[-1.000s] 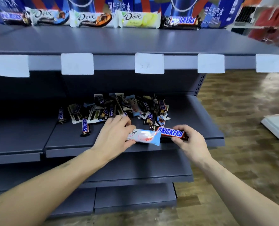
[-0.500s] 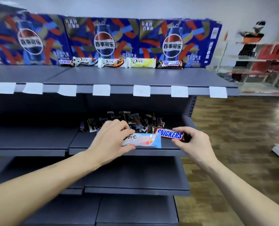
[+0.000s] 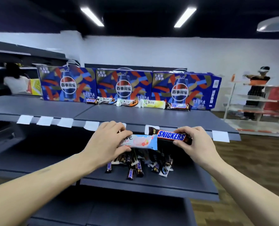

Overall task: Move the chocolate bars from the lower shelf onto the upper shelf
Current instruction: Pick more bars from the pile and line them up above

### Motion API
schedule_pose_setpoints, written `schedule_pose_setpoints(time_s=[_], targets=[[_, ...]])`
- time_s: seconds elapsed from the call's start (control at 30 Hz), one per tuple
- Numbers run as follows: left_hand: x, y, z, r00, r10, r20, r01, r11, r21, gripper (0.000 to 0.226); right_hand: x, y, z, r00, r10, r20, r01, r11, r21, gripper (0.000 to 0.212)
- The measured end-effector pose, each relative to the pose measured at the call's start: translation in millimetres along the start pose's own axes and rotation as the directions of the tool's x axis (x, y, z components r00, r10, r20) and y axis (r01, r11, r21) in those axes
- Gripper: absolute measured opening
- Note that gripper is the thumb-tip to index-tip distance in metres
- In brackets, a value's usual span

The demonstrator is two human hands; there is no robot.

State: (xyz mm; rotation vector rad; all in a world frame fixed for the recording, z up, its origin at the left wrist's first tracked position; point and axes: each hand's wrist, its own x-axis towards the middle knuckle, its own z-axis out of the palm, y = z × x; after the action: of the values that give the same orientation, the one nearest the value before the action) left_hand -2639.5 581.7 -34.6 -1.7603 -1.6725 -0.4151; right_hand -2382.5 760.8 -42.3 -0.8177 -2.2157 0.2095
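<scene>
My left hand [image 3: 107, 142] grips a pale pink and blue Dove bar [image 3: 142, 141] by its left end. My right hand [image 3: 195, 142] pinches a brown Snickers bar [image 3: 169, 136] by its right end. Both bars hang side by side in front of the upper shelf's edge [image 3: 135, 126], above the lower shelf [image 3: 151, 181]. A loose pile of chocolate bars [image 3: 138, 162] lies on the lower shelf, partly hidden behind my hands. A row of several bars [image 3: 137, 103] lies at the back of the upper shelf.
Three blue Pepsi cartons [image 3: 124, 86] stand along the back of the upper shelf behind the row. White price tags [image 3: 65, 122] line its front edge. A person [image 3: 256, 88] stands by a white rack at the far right; another [image 3: 14, 79] is at the far left.
Both hands have lifted the Dove and Snickers bars from the lower shelf's front up to the level of the upper shelf's edge. The view has tilted upward.
</scene>
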Motion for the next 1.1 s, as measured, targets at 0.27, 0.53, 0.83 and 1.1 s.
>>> schedule_pose_setpoints(time_s=[0.27,0.53,0.83,1.1], targets=[[34,-67,23,0.999,-0.027,-0.04,0.029,0.999,0.034,0.049,71,-17,30,1.0,0.005,-0.007,-0.006,0.997,-0.077,0.03],[65,-157,54,0.997,-0.065,-0.041,0.068,0.996,0.064,0.044,143,-26,78,0.999,0.046,-0.009,-0.046,0.993,-0.108,0.03],[81,-212,90,0.996,-0.092,-0.023,0.092,0.995,0.026,0.042,187,-23,116,0.998,0.045,0.051,-0.037,0.987,-0.155,0.031],[115,-199,108,0.997,-0.012,-0.07,0.011,1.0,-0.017,0.04,194,6,109,0.992,0.111,0.063,-0.098,0.978,-0.183,0.031]])
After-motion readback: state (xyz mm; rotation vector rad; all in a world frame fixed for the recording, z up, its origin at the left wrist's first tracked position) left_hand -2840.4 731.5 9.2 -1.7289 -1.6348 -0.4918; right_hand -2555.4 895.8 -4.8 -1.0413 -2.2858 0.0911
